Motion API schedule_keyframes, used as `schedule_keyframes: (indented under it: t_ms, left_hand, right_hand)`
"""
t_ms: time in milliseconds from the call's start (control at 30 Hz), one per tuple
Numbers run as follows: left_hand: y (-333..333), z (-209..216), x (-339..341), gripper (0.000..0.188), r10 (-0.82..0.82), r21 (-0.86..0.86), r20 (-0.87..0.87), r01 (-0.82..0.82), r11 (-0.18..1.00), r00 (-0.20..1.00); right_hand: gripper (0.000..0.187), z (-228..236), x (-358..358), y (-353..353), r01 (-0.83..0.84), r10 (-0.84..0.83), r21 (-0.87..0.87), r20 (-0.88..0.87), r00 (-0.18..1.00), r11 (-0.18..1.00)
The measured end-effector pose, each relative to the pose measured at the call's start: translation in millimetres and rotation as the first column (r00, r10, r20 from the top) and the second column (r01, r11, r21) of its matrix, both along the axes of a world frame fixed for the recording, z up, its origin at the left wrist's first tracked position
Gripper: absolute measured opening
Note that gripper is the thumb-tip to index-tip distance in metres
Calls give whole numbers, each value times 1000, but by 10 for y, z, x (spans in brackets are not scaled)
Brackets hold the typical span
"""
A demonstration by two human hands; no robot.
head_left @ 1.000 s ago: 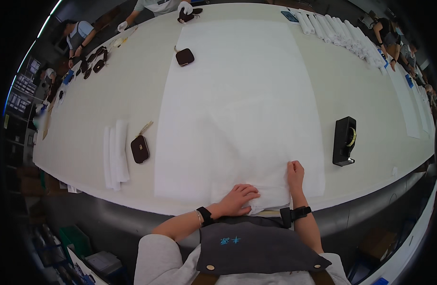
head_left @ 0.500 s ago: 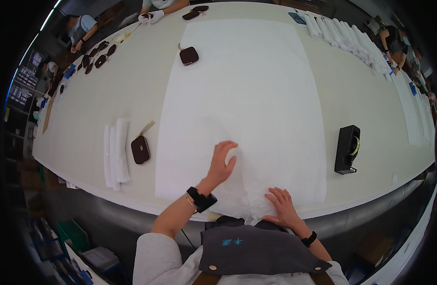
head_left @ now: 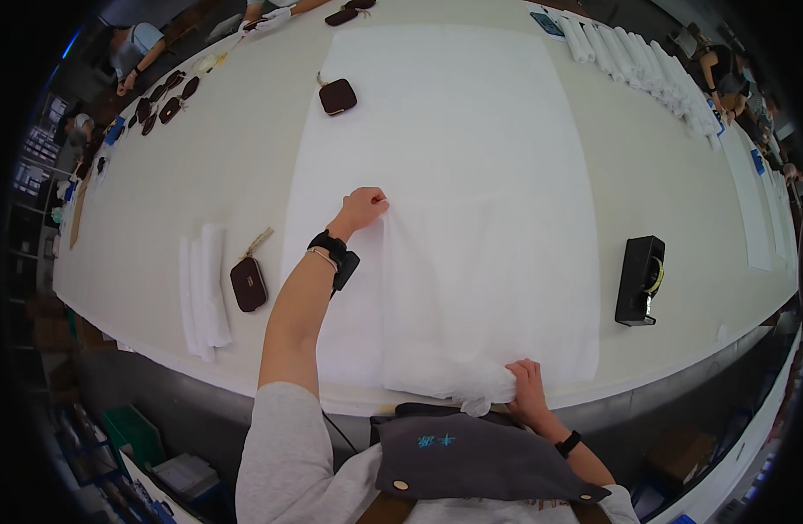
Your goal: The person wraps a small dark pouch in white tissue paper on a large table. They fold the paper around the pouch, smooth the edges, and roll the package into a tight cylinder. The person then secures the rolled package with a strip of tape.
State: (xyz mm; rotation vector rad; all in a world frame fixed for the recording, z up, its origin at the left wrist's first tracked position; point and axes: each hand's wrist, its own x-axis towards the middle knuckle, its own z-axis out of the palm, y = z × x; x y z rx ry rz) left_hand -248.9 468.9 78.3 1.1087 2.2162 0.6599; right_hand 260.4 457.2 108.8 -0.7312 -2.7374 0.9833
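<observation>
On table (head_left: 200, 157), L hand (head_left: 363, 208) pinching white cloth (head_left: 471, 253) corner, R hand (head_left: 526, 390) gripping bunched near edge.

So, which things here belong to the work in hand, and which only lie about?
In hand:
- white sheet
- thin white layer, pinched by left hand and right hand

Lying about:
- black tape dispenser
- brown pouch
- folded white cloths
- second brown pouch

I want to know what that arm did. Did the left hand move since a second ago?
Yes. The left hand went from the table's near edge up the white sheet, away from the person, now farther than the brown pouch.
</observation>
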Motion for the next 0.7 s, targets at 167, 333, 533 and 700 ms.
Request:
schedule_keyframes:
  t_ms: [167,333,533,700]
  left_hand:
    - [-36,-111,251,12,188,392,-211,-93,915,959]
    - [-657,563,1329,13,-376,477,-142,396,785,916]
    - [-1508,437,2541,49,-700,250,-91,697,672,708]
    - [-1585,270,2814,48,-523,220,-173,550,806,835]
  right_hand:
    - [48,-15,-26,0,95,-99,-41,-91,991,995]
    - [44,-63,-51,14,137,-146,-85,-106,984,987]
    - [37,-52,-111,16,421,-535,-485,-118,837,766]
    - [37,-70,-130,44,472,-612,-456,-228,758,755]
